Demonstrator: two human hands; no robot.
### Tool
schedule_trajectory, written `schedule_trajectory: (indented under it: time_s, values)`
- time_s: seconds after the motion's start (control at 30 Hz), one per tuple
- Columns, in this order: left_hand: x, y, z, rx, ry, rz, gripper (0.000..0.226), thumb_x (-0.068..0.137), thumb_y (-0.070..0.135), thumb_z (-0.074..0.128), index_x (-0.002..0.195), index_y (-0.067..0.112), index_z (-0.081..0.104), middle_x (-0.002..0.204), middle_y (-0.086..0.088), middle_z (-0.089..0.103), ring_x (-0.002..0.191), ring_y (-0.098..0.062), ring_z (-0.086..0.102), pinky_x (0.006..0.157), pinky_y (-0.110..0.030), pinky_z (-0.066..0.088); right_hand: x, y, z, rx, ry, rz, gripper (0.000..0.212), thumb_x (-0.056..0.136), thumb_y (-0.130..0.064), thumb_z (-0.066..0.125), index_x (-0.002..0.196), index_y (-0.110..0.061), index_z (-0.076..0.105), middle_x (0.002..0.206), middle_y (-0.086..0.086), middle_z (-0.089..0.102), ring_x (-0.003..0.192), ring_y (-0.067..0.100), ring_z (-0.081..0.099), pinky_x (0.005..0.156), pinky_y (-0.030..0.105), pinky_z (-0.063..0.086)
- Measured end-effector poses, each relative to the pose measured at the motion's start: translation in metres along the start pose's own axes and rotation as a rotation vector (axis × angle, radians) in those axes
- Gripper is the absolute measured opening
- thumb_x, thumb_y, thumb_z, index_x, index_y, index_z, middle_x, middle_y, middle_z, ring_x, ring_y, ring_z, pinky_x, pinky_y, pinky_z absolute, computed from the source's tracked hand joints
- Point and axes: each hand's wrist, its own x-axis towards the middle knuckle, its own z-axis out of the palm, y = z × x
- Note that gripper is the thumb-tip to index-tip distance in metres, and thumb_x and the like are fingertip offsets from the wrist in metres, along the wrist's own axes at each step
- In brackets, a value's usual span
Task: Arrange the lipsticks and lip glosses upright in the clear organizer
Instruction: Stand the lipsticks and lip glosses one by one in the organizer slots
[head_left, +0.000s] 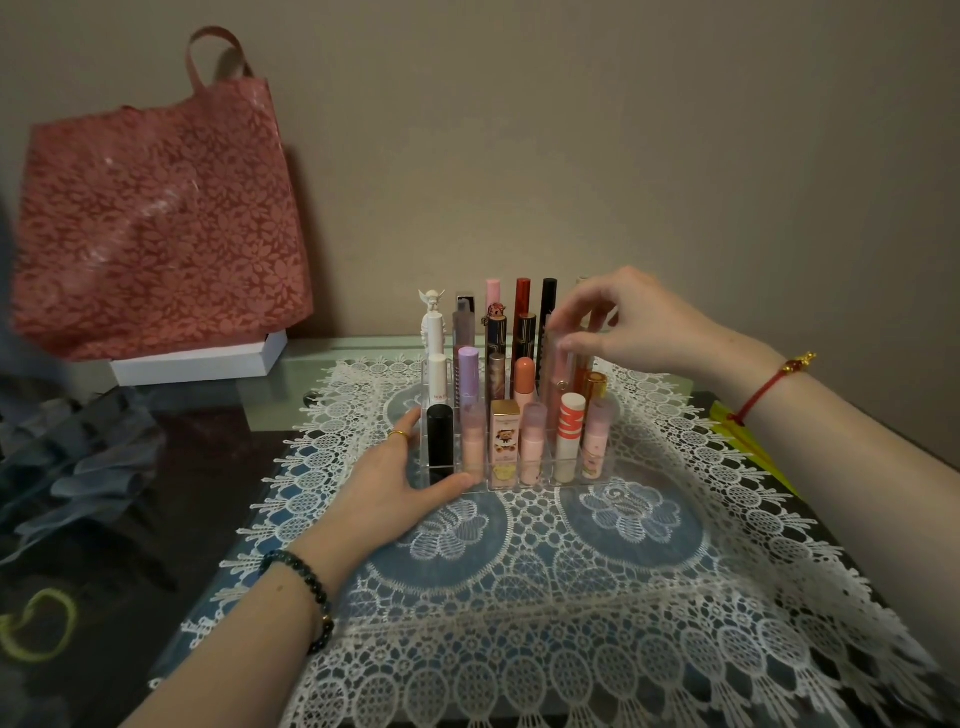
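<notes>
Covering the dark counter (171, 467) below a beige wall, a white lace mat (519, 597) carries the clear organizer (519, 480) of upright lipsticks. Left hand (395, 483) braces its corner, fingers spread; right hand (623, 322) pinches a blurred clear tube (558, 364).

Both hands (395, 478) (623, 322) extended, fingers curled

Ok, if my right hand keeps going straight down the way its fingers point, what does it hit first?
Probably the tall clear-capped pink lip gloss tube in the clear acrylic organizer: the right hand has its fingertips right at that cap. Whether they touch it already is unclear.
</notes>
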Motion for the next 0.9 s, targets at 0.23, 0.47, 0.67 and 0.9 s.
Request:
schedule_trajectory:
  time_s: [0.23, 0.47, 0.67, 0.9]
  values:
    - [0.000, 0.002, 0.000, -0.009, -0.004, 0.000, 0.093, 0.070, 0.047, 0.067, 0.143, 0.022, 0.015, 0.128, 0.005, 0.053, 0.096, -0.001, 0.046, 0.083, -0.016, 0.036, 0.001, 0.002, 0.004, 0.002, 0.011, 0.005, 0.012, 0.078, -0.017, 0.068, 0.086, -0.026, 0.066, 0.082, -0.011, 0.064, 0.071, -0.004, 0.054, 0.057, 0.011, 0.035]
    - [-0.001, 0.002, 0.000, -0.004, -0.006, -0.012, 0.093, 0.070, 0.047, 0.067, 0.143, 0.022, 0.015, 0.126, 0.006, 0.054, 0.090, 0.000, 0.047, 0.063, -0.004, 0.034, 0.001, 0.003, 0.005, -0.004, 0.017, 0.007, 0.012, 0.079, -0.016, 0.067, 0.085, -0.025, 0.066, 0.082, -0.010, 0.065, 0.071, -0.003, 0.054, 0.058, 0.011, 0.036]
    - [-0.002, 0.004, 0.000, -0.016, -0.005, -0.020, 0.094, 0.069, 0.050, 0.066, 0.143, 0.023, 0.015, 0.128, 0.006, 0.052, 0.090, 0.001, 0.049, 0.074, -0.011, 0.038, -0.004, 0.004, 0.002, 0.033, 0.121, 0.022, 0.011, 0.080, -0.022, 0.065, 0.090, -0.022, 0.069, 0.083, -0.010, 0.066, 0.074, 0.005, 0.057, 0.061, 0.017, 0.042]
    - [-0.006, 0.016, -0.005, -0.090, 0.144, -0.018, 0.074, 0.076, 0.041, 0.062, 0.138, 0.025, 0.024, 0.127, 0.006, 0.048, 0.091, 0.002, 0.049, 0.075, -0.003, 0.035, -0.037, 0.023, 0.011, 0.288, 0.404, 0.114, 0.009, 0.080, -0.022, 0.065, 0.089, -0.025, 0.065, 0.076, -0.012, 0.062, 0.066, 0.006, 0.055, 0.063, 0.019, 0.047]
